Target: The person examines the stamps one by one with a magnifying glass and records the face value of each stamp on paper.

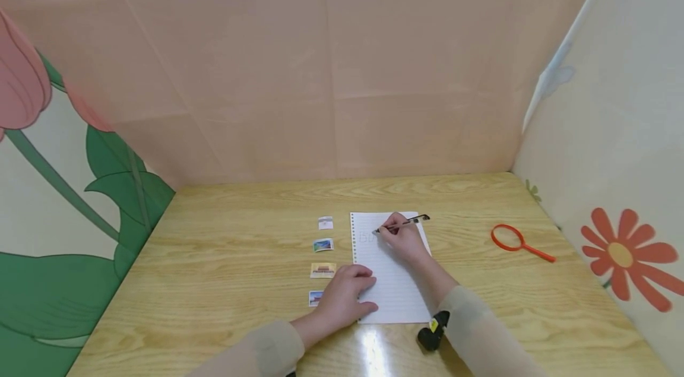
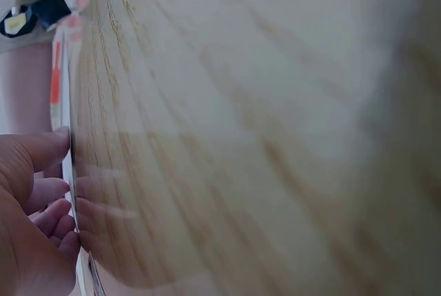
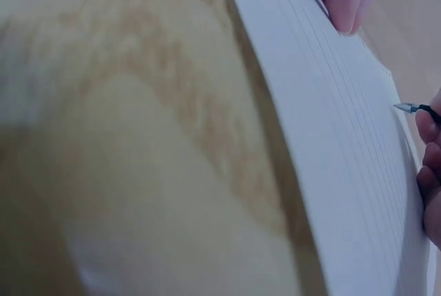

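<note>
A sheet of lined paper [image 1: 395, 300] with holes down its left edge lies on the table. My right hand [image 1: 404, 242] pinches a black pen [image 1: 411, 221], its tip at the upper part of the sheet. The pen's pointed tip [image 3: 405, 107] shows against the paper in the right wrist view. Faint large strokes [image 1: 366, 237] stand just left of the tip, too pale to read surely. My left hand [image 1: 344, 298] rests on the lower left edge of the sheet, fingers loosely bent and holding nothing. In the left wrist view its fingertips [image 2: 60, 146] touch the paper.
Several small picture stamps stand in a column left of the sheet: a pale one [image 1: 325, 222], a blue-green one [image 1: 323, 244], a yellow one [image 1: 323, 270] and a bluish one [image 1: 314, 298] partly behind my left hand. A red magnifying glass [image 1: 521, 241] lies to the right.
</note>
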Demonstrator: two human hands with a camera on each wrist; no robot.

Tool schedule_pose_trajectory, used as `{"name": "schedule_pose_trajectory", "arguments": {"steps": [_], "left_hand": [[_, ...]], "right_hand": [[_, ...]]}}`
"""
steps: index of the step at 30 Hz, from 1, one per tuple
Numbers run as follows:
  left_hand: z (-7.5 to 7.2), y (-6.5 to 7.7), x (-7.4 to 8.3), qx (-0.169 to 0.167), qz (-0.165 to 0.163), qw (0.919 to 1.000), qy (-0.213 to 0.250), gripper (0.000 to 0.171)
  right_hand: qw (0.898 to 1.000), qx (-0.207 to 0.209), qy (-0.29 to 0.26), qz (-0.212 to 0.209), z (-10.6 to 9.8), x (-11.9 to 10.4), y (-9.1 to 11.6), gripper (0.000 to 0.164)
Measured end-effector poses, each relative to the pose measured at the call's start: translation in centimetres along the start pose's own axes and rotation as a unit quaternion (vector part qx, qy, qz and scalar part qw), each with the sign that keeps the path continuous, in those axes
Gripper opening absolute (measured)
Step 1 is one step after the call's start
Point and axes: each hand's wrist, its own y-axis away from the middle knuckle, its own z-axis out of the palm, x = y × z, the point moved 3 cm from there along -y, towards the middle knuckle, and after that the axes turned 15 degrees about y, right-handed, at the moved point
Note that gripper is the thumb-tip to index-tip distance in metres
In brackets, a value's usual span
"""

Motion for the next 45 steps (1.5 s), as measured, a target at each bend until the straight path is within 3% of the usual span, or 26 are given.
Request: {"name": "schedule_pose_trajectory", "arguments": {"steps": [11, 20, 30, 37, 45], "left_hand": [[-0.07, 0.08, 0.09, 0.004, 0.007, 0.9999, -0.006, 0.05], [-0.1, 0.08, 0.08, 0.007, 0.008, 0.9999, -0.003, 0.05], [-0.11, 0.04, 0.03, 0.005, 0.005, 1.0, -0.001, 0.05], [-0.03, 0.03, -0.02, 0.002, 0.002, 1.0, -0.001, 0.05], [-0.01, 0.02, -0.01, -0.003, -0.007, 1.0, 0.002, 0.051]], "right_hand": [[1.0, -0.014, -0.02, 0.016, -0.11, 0.33, 0.05, 0.011], [0.999, 0.021, 0.003, 0.038, -0.48, 0.55, 0.18, 0.009], [0.999, 0.02, -0.012, 0.047, -0.32, 0.84, 0.19, 0.01], [0.999, 0.016, 0.013, 0.042, -0.51, 0.56, 0.25, 0.009], [0.999, 0.005, 0.004, 0.032, -0.56, 0.28, 0.46, 0.011]]}}
